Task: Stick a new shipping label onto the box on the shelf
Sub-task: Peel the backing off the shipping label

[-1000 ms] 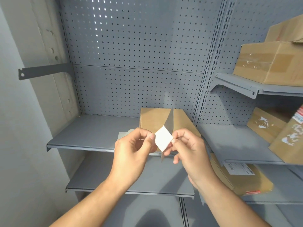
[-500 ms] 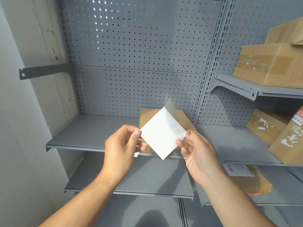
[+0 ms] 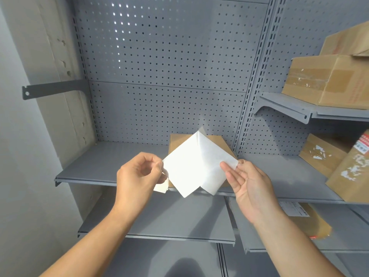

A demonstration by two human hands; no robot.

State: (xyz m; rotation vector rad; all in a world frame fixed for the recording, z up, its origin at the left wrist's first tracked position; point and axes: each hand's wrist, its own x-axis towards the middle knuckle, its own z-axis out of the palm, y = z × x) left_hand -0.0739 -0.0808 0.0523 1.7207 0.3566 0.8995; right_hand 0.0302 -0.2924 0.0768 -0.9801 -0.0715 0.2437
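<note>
A flat brown cardboard box lies on the grey middle shelf, mostly hidden behind the paper I hold. My left hand pinches the left corner of a white label sheet. My right hand pinches the right corner of a second white layer that spreads apart from the first. The two layers still meet along a line in the middle. Both are held in front of the box, just above the shelf's front edge. A small white paper piece shows below my left hand.
Perforated grey back panels stand behind the shelf. More cardboard boxes sit on the right-hand shelves, one with torn label remnants. A labelled padded parcel lies on the lower right shelf. A bare bracket juts from the left wall.
The sheet went from a small folded white corner between my fingers to two wide layers. My hands moved apart, the left going left and the right going right.
</note>
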